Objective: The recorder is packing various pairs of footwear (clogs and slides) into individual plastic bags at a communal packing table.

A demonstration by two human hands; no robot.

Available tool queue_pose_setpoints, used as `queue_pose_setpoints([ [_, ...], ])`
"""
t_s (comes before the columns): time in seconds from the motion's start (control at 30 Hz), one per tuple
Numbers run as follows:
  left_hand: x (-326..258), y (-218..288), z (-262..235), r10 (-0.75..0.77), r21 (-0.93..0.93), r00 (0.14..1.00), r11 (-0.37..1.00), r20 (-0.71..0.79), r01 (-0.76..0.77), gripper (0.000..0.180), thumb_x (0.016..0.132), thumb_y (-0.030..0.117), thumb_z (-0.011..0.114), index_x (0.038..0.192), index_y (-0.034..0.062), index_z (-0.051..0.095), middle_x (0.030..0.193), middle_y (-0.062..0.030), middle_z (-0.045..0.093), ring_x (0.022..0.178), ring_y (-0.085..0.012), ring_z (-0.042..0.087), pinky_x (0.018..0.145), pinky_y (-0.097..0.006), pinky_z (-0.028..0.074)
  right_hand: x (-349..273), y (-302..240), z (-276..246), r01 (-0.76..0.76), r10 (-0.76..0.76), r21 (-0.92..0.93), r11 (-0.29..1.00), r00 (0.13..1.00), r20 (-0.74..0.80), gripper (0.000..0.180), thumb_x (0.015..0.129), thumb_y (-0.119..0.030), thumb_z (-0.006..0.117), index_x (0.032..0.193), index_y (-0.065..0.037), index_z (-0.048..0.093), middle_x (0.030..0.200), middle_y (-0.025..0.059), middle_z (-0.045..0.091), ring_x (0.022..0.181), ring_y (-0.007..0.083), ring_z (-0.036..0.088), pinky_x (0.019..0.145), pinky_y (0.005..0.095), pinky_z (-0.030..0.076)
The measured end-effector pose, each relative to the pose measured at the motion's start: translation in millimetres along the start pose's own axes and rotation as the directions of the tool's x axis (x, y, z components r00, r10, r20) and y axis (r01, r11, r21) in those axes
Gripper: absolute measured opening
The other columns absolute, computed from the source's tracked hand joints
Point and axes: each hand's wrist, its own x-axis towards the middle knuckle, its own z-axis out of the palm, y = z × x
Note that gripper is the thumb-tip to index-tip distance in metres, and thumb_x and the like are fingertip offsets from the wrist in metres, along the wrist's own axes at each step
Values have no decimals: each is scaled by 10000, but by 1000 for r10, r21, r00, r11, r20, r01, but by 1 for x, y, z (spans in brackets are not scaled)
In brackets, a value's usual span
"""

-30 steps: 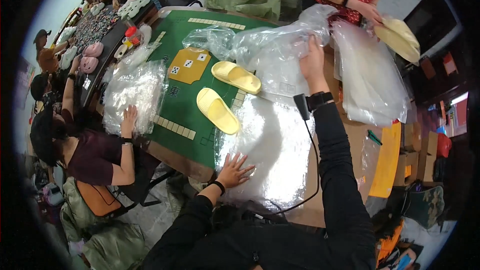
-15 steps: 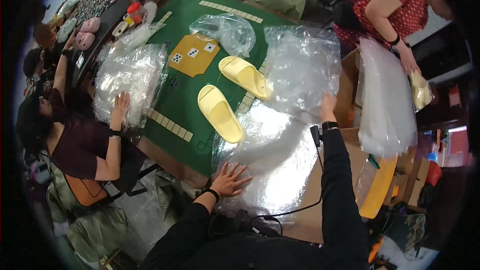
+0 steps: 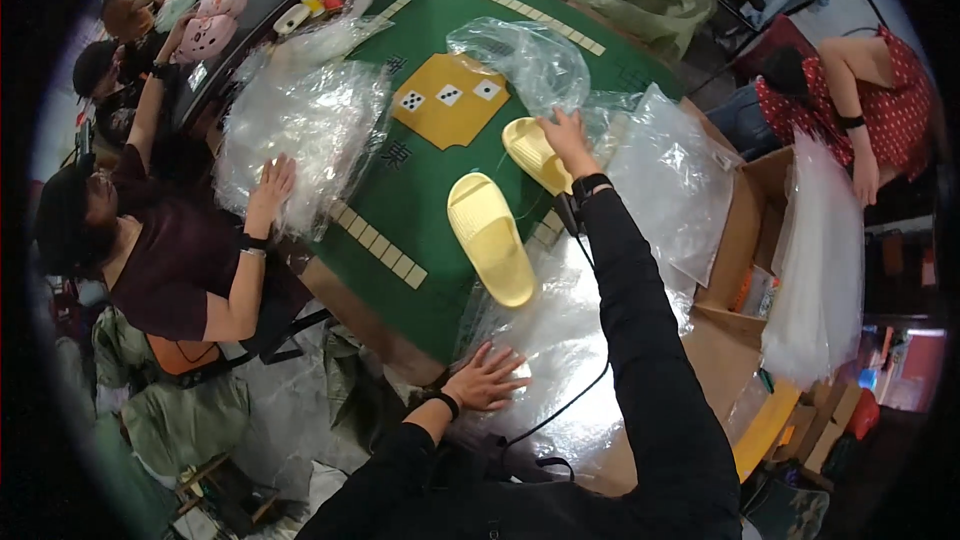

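Resting spread-fingered on clear plastic (image 3: 565, 340) by the tabletop's (image 3: 400, 210) near corner, the left hand (image 3: 485, 378) grips nothing; the right hand (image 3: 567, 140) meets the farther slipper (image 3: 526, 152), hold unclear. Along the right edge, it and the nearer slipper (image 3: 492, 240) lie unbagged.

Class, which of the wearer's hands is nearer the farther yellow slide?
Right hand, at the right of the slide; the left hand lies short of it, on clear plastic.

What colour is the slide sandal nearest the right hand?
Pale yellow slide sandal, clearest in the head view.

Pink clogs (image 3: 208, 38), crumpled green sack (image 3: 655, 2)
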Motion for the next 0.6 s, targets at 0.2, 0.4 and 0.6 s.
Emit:
queue_pose_setpoints([
  [0.2,1,-2,9,10,60,1000,998,-30,-8,595,856,549,394,1391,372,205,1473,-36,155,1354,-282,117,1062,-569,12,51,-16,-37,432,-231,403,807,858,-459,525,794,-237,570,1240,13,452,1290,187,444,1248,330,348,1043,471,205],
  [0.4,0,-4,11,-3,67,1000,998,16,2,605,857,543,401,1392,402,156,1482,-34,106,1358,-299,83,1062,-573,2,-28,-5,-191,629,-564,-184,755,479,-673,338,843,-202,535,1129,-22,558,1178,171,530,1149,323,442,1007,454,258],
  [0.6,-3,1,12,-4,121,999,993,34,0,579,863,548,385,1388,398,192,1479,-61,131,1352,-330,105,1054,-581,-15,-94,139,-177,310,-310,-49,950,951,-1,249,826,-232,551,911,-25,660,978,169,620,940,312,575,837,332,435],
])
